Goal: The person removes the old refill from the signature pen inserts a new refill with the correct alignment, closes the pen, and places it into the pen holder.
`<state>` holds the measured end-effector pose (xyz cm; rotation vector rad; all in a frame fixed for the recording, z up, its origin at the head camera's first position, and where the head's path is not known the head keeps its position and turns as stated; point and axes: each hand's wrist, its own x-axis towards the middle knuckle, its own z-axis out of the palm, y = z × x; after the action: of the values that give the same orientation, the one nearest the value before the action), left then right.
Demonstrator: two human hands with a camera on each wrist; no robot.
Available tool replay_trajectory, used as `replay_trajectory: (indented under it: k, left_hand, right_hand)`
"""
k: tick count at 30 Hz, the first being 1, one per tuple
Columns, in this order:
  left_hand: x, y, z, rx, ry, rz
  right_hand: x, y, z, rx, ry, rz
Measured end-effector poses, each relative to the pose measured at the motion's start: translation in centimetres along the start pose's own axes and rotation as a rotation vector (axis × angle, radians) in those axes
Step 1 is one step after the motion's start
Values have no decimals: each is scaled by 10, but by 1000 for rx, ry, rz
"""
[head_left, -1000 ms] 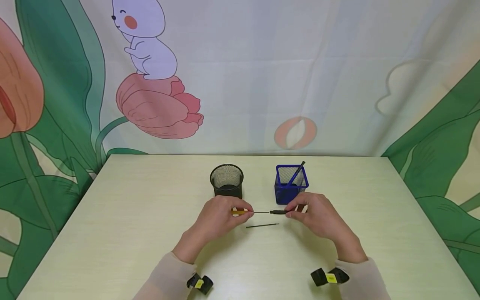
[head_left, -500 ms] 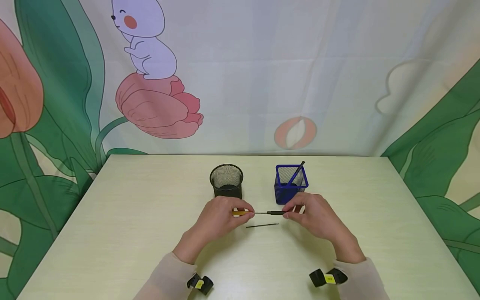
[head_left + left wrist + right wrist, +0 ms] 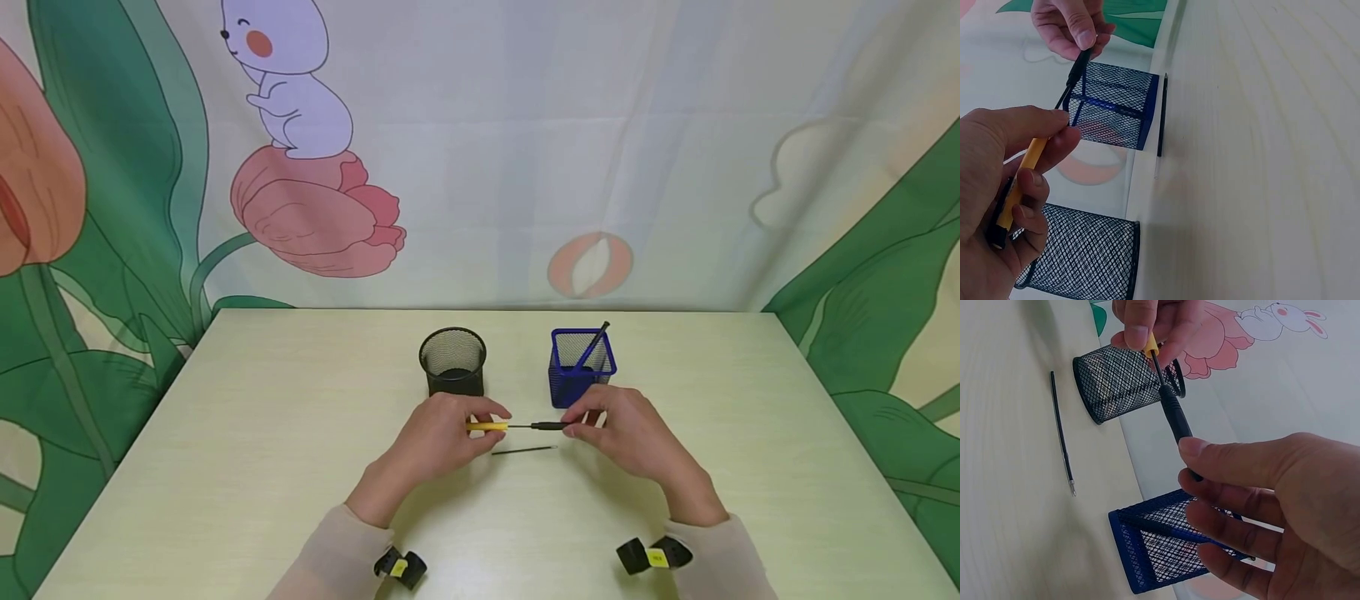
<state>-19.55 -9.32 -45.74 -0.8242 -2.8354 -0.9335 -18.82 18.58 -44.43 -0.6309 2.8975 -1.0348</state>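
Note:
My left hand [image 3: 442, 429] holds the yellow barrel [image 3: 1029, 159] of a pen, its black clip end resting in the curled fingers in the left wrist view. Facing it, my right hand [image 3: 630, 429] pinches the black grip section [image 3: 1175, 415] between thumb and index finger. A thin dark refill [image 3: 1158, 370] bridges the short gap between the two parts, roughly in one line. Just in front of the hands, a loose dark pen refill [image 3: 525, 451] with a pale tip lies on the table.
Behind my left hand stands a round black mesh pen holder [image 3: 453, 385]. A square blue mesh pen holder [image 3: 573, 389] stands behind my right hand, with a dark pen [image 3: 597, 340] leaning in it. Beyond the table [image 3: 300, 367] hangs a printed curtain [image 3: 480, 183].
My right hand has shifted slightly left with the black grip section, narrowing the gap to the yellow barrel. The left fingers have loosened a little, so more of the yellow barrel shows.

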Motion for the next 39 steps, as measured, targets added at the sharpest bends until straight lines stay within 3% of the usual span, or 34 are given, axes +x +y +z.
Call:
replay_trajectory:
  k: [21,39]
  left_hand:
    - [0,1,0,-15,4,-10]
    - [0,0,2,4,9,34]
  right_hand:
    - [2,-4,4,-1,10,-37]
    - [2,-8,9,19,-12,-46]
